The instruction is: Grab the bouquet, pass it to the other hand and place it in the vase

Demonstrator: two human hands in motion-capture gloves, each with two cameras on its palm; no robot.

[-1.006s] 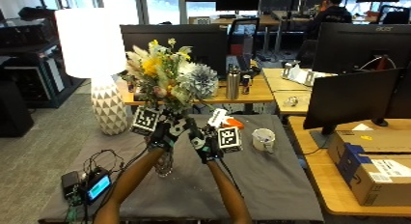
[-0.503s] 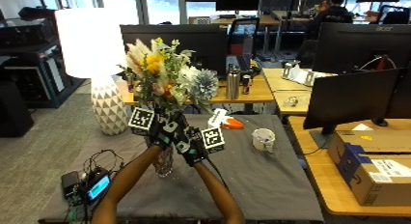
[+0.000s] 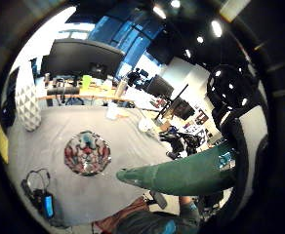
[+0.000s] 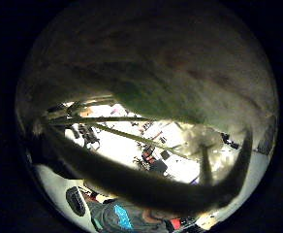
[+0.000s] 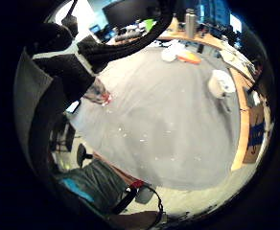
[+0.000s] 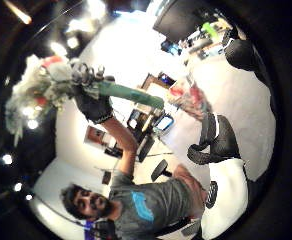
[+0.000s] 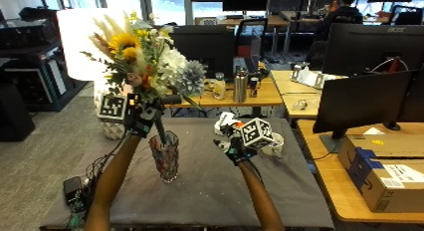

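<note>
The left hand [image 7: 141, 119] has its fingers curled round the stems of the bouquet [image 7: 147, 57], holding it upright with the stem ends hanging just over the mouth of the vase [image 7: 165, 155], which stands on the grey table [image 7: 218, 191] directly below those fingers. The right hand [image 7: 236, 144] hovers off to the side of the vase, well apart from the flowers, its fingers relaxed and holding nothing. To finish well, the stems probably need to stay gathered and vertical as they sink straight into the opening, released only once they rest inside, since a tilted entry could tip the vase.
</note>
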